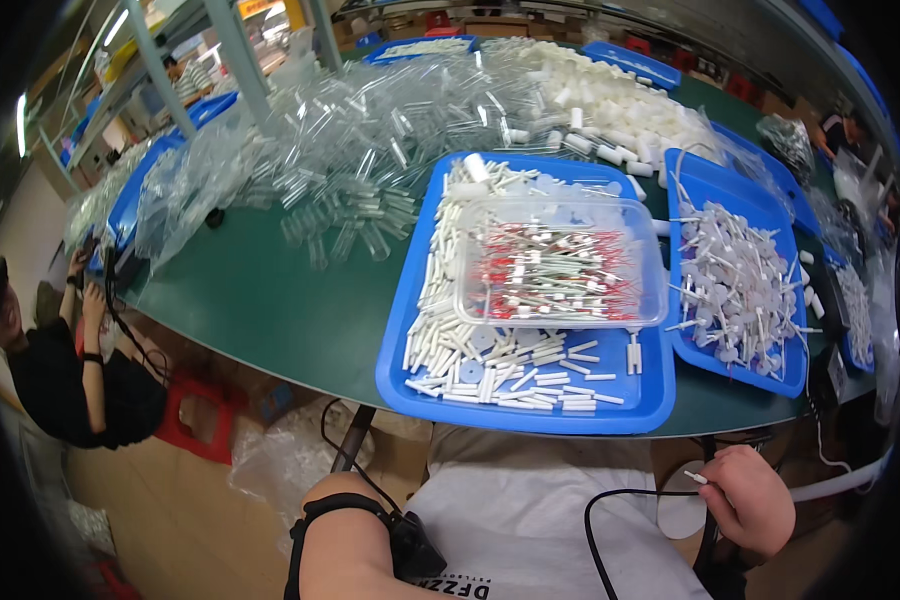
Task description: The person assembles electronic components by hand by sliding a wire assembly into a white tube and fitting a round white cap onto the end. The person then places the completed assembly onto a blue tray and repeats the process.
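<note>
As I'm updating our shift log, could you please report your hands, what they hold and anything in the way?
Left hand out of view. Right hand pinching small white cylindrical piece. Clear rectangular plastic box covering part of blue rectangular plastic tray.

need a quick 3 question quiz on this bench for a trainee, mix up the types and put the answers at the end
1. True or false: the clear plastic box holds nothing but plain white tubes.
2. Choose one. The tabletop is: A) red B) green C) white
3. What does the person's right hand pinch?

Key
1. False; it holds red-and-white parts.
2. B
3. A small white piece.
</note>
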